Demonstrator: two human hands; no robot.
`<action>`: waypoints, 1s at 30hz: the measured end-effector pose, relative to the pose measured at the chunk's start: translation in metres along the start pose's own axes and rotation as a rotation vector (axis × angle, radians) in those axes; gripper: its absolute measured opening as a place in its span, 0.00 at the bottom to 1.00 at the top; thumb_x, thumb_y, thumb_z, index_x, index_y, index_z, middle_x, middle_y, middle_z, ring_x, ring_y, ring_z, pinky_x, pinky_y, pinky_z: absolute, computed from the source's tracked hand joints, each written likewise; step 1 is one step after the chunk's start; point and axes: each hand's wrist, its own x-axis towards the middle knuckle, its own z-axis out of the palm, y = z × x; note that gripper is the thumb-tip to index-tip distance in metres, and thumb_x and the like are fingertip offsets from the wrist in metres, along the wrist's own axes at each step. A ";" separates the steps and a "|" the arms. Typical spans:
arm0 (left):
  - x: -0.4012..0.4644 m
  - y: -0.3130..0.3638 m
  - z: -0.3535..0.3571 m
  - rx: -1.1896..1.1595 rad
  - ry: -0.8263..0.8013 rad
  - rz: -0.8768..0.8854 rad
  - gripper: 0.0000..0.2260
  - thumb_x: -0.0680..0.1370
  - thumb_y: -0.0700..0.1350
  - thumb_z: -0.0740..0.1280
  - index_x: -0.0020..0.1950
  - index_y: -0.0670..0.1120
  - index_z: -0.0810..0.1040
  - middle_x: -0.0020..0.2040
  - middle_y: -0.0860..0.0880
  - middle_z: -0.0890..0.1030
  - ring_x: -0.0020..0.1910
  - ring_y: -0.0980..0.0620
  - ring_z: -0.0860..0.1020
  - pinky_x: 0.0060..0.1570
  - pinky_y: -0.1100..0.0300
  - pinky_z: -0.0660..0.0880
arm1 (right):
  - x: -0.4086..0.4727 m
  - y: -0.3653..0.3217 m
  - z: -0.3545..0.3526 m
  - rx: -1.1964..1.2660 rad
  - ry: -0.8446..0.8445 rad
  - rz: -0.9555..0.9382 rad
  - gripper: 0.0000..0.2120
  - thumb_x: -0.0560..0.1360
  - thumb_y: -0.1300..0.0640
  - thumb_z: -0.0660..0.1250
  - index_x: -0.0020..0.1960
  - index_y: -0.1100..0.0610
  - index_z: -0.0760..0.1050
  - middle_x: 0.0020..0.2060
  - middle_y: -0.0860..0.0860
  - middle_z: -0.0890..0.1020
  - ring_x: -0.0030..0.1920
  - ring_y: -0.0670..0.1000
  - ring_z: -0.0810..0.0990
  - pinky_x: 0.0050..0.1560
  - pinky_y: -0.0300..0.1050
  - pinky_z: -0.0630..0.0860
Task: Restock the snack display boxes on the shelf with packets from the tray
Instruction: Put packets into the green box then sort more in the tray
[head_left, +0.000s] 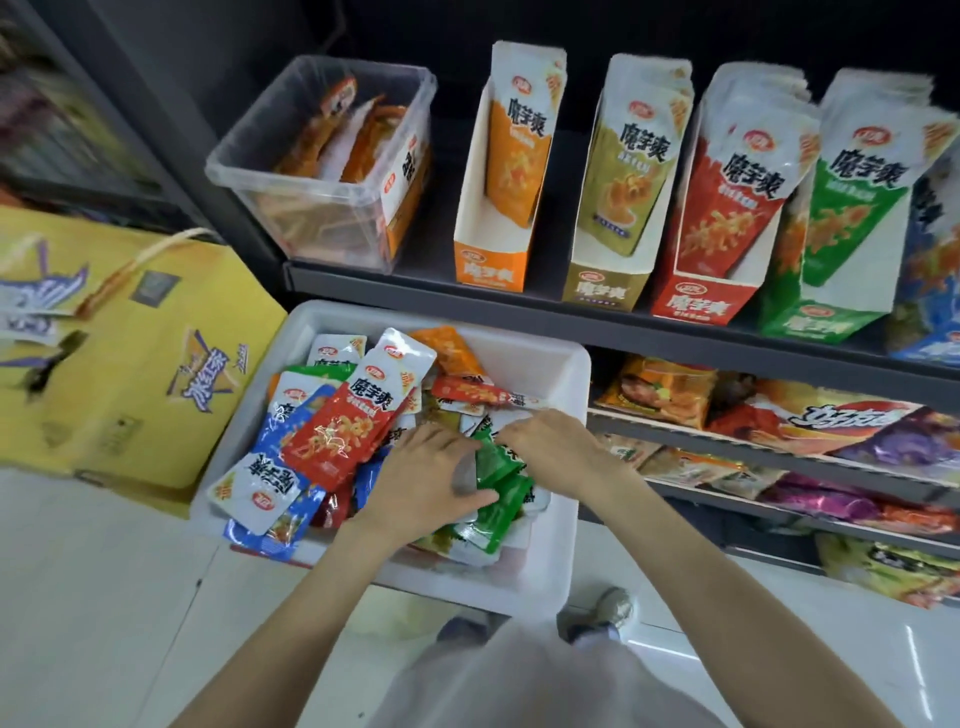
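Note:
A white tray (545, 566) below the shelf holds a heap of red, blue, green and orange snack packets. My left hand (415, 483) grips a small stack of green packets (498, 493) at the tray's middle. My right hand (550, 447) reaches in from the right, its fingertips pinching the top edge of the same green packets. On the shelf above stand an orange display box (491, 270), an olive box (605, 291), a red box (701, 306) and a green box (821, 322), each with upright packets inside.
A clear plastic bin (322, 171) of orange snacks stands at the shelf's left end. A yellow carton (130, 353) sits on the floor left of the tray. Lower shelves (779, 457) at right carry bagged snacks. A blue box shows at the far right edge.

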 end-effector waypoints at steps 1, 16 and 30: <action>0.002 0.004 0.002 0.003 -0.029 0.005 0.33 0.68 0.70 0.55 0.60 0.49 0.79 0.56 0.50 0.81 0.59 0.47 0.75 0.59 0.52 0.70 | 0.000 0.001 -0.007 -0.036 -0.022 -0.007 0.15 0.71 0.71 0.61 0.53 0.56 0.76 0.46 0.52 0.81 0.49 0.57 0.80 0.41 0.47 0.70; 0.003 0.042 -0.039 -0.839 0.441 -0.381 0.05 0.78 0.39 0.66 0.48 0.46 0.81 0.40 0.61 0.81 0.39 0.68 0.79 0.41 0.72 0.75 | -0.063 0.027 -0.071 0.843 0.865 0.346 0.19 0.75 0.55 0.70 0.63 0.51 0.70 0.47 0.44 0.80 0.45 0.42 0.80 0.43 0.41 0.78; 0.054 0.115 -0.076 -0.569 0.326 0.263 0.13 0.78 0.50 0.63 0.53 0.45 0.81 0.45 0.55 0.84 0.43 0.66 0.79 0.40 0.72 0.76 | -0.127 0.059 -0.068 1.522 0.759 0.461 0.11 0.79 0.56 0.63 0.60 0.55 0.76 0.44 0.47 0.85 0.40 0.46 0.84 0.29 0.39 0.78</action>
